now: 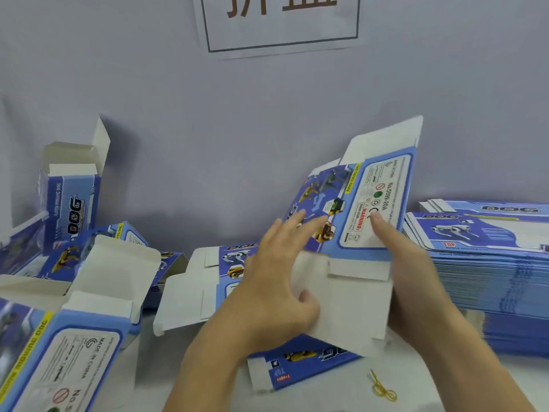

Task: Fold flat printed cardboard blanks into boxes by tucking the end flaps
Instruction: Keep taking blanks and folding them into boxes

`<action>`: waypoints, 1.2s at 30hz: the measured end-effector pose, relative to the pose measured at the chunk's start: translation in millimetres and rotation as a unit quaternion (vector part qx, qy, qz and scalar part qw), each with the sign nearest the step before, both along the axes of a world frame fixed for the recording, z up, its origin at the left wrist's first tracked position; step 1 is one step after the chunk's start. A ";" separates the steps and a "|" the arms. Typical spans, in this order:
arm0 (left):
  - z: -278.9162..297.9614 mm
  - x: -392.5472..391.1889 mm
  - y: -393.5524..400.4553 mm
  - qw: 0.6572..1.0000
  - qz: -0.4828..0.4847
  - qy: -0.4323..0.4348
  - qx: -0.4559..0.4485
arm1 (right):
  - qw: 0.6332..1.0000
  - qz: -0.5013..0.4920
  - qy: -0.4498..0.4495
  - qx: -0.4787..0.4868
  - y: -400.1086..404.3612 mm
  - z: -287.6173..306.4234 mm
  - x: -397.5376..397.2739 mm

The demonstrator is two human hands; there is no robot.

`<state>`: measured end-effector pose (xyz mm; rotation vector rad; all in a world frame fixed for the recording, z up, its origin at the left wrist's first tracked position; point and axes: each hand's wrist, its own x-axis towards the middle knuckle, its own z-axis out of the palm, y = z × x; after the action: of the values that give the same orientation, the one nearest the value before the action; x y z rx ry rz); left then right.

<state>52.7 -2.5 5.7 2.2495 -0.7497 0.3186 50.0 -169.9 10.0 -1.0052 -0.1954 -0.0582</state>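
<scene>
Here, both hands, left hand [277, 281], right hand [407, 275], gripping cardboard blank [356, 209], flaps untucked

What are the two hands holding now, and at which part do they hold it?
Both hold one cardboard blank, partly opened. The left hand grips its left edge, fingers on the printed face. The right hand holds its right edge, thumb on the label panel.
</scene>
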 end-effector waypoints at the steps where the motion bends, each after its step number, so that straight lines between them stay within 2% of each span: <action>1: -1.5 -1.0 0.8 0.999 0.006 0.021 0.045 | 1.000 0.004 -0.001 -0.011 -2.8 2.0 -5.6; 3: -5.9 -0.8 -1.3 0.995 0.030 0.034 0.093 | 0.998 0.031 -0.009 -0.045 -4.2 8.0 -4.7; 5: -8.6 -0.7 -7.8 0.994 0.047 0.020 0.098 | 0.991 0.055 -0.031 -0.120 -10.3 9.1 0.5; 6: -10.0 0.0 -10.1 0.995 0.049 0.013 0.091 | 0.995 0.010 -0.022 -0.100 -19.4 6.7 2.9; 7: -11.3 1.2 -11.1 0.996 0.048 0.009 0.076 | 0.987 -0.037 -0.036 -0.153 -22.8 10.5 -2.4; 8: -12.6 2.7 -10.7 0.997 0.045 0.007 0.055 | 0.970 -0.039 -0.029 -0.237 -17.4 18.0 -2.5; 9: -13.9 4.3 -9.9 0.999 0.043 0.002 0.029 | 0.955 -0.018 -0.024 -0.294 -15.5 19.0 0.6; 10: -14.8 5.7 -8.6 0.999 0.040 0.000 0.000 | 0.951 -0.012 -0.010 -0.310 -13.0 13.6 1.9; 12: -17.1 8.5 -6.3 0.998 0.033 0.007 -0.055 | 0.913 0.089 -0.052 -0.394 -14.2 8.8 5.1; 13: -18.1 9.4 -4.9 0.997 0.030 0.016 -0.070 | 0.919 0.086 0.008 -0.385 -8.9 13.1 7.0; 14: -18.3 10.1 -3.1 0.996 0.023 0.026 -0.076 | 0.940 0.078 0.002 -0.332 -11.3 10.4 7.8; 16: -17.7 10.5 2.4 0.996 -0.001 0.049 -0.077 | 0.950 0.123 -0.034 -0.286 -18.9 2.2 3.7; 20: -13.9 7.7 6.5 0.999 0.010 0.036 -0.008 | 0.921 0.202 -0.071 -0.325 -17.2 6.7 -7.0; 23: -12.5 4.8 0.3 1.000 0.027 0.005 0.013 | 0.916 0.166 -0.091 -0.353 -16.8 9.2 -12.0; 26: -15.4 7.2 -2.6 0.997 0.051 -0.020 -0.049 | 0.920 0.177 -0.085 -0.338 -19.0 8.1 -11.2; 30: -19.4 15.8 0.3 0.965 0.204 -0.104 -0.130 | 0.933 0.143 -0.076 -0.320 -15.0 5.2 -11.4; 34: -22.9 23.3 6.3 0.940 0.272 0.005 -0.207 | 0.934 0.101 -0.098 -0.327 -9.0 8.3 -14.4; 36: -24.9 26.5 8.5 0.932 0.291 0.018 -0.217 | 0.931 0.047 -0.126 -0.340 -8.2 11.6 -14.0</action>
<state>79.2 6.0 -19.2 1.9904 0.0396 0.6518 36.0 -178.1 21.6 -1.6808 -0.5238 -0.0316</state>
